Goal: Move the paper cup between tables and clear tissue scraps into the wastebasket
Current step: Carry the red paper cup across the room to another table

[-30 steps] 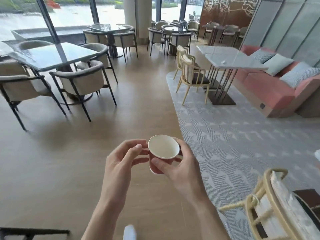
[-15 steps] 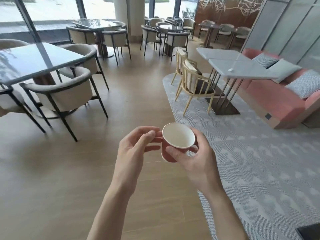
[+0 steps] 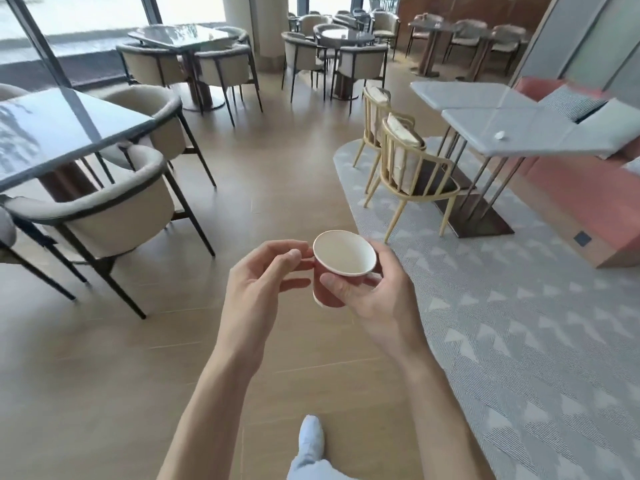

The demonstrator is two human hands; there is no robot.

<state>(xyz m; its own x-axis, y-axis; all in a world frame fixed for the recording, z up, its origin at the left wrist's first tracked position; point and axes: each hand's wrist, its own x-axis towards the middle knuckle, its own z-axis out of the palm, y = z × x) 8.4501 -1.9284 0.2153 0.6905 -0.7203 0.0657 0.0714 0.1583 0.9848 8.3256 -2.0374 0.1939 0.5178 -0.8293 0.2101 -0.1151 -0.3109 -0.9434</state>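
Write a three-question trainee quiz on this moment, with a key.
1. True or false: the paper cup stands on a table.
2. Which hand wraps the cup: A left hand, B right hand?
3. Fill in: a small white scrap lies on the pale ___ beside the pink sofa.

Key: 1 false, it is carried in the air above the floor; 2 B, while the left fingers only reach its side; 3 table.

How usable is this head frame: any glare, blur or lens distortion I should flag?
Head view: daylight blows out the windows at top left and reflects off the glass table; wide-angle bending curves the window frames and the edges; the far marble table looks smeared by motion; the paper cup, left hand and right hand are fairly sharp, shadows soft.
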